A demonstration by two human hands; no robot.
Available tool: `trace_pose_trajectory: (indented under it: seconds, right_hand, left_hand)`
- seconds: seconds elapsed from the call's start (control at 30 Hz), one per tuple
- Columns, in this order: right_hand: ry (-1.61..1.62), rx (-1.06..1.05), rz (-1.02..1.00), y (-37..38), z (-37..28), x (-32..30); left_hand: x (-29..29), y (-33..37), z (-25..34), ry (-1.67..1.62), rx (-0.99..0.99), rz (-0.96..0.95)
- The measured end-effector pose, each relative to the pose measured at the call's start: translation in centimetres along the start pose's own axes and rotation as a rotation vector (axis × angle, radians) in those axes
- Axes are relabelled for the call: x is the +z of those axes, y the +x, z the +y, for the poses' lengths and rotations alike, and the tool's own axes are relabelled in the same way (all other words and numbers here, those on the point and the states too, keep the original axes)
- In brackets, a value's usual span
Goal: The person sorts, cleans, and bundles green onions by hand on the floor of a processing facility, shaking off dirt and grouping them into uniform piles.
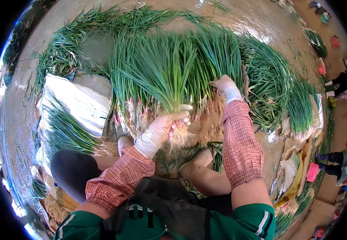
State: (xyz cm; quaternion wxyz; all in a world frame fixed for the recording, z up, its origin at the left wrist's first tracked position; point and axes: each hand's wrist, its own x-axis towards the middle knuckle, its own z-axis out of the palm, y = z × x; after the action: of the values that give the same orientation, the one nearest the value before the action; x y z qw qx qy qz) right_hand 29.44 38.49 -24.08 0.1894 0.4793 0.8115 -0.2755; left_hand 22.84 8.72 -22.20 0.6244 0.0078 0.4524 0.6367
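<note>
My left hand (166, 127), in a thin whitish glove, is closed round a bunch of spring onions (172, 86). Its green leaves fan out away from me, and the pale, stringy roots hang below my fingers. My right hand (224, 86), gloved the same way, reaches farther out to the right side of a wide pile of spring onions (129, 76). Its fingers are curled in at the stalks there; the exact number of stalks in them is hidden. Reddish and white bulb ends with tangled roots line the pile's near edge.
Loose greens (267, 80) are heaped to the right, with a smaller bundle (300, 106) beyond. On the left, more spring onions (71, 128) lie on a white sack (77, 100). Wet brown floor (237, 18) surrounds the heaps. Other people (341, 166) are along the far right.
</note>
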Motion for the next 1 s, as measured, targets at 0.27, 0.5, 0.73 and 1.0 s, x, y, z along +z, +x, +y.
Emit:
trace_pose_trajectory:
  seconds: [0.27,0.5,0.73,1.0]
  right_hand:
    - [0.715,-0.057,-0.071,-1.0,4.5,-2.2]
    - [1.549,-0.182,0.105,-13.2,-3.4,5.7]
    - [1.117,-0.279,0.195,-16.9,-3.4,13.6]
    - [0.381,-0.335,-0.159,-21.5,-6.4,10.9]
  left_hand:
    - [-0.4,-2.7,1.6,0.031,0.013,0.007]
    - [0.5,-0.9,-3.7,-0.299,0.051,-0.145]
    - [-1.8,-3.8,-3.3,-0.251,0.152,0.028]
    - [-3.6,-4.5,-2.5,-0.126,0.199,-0.066]
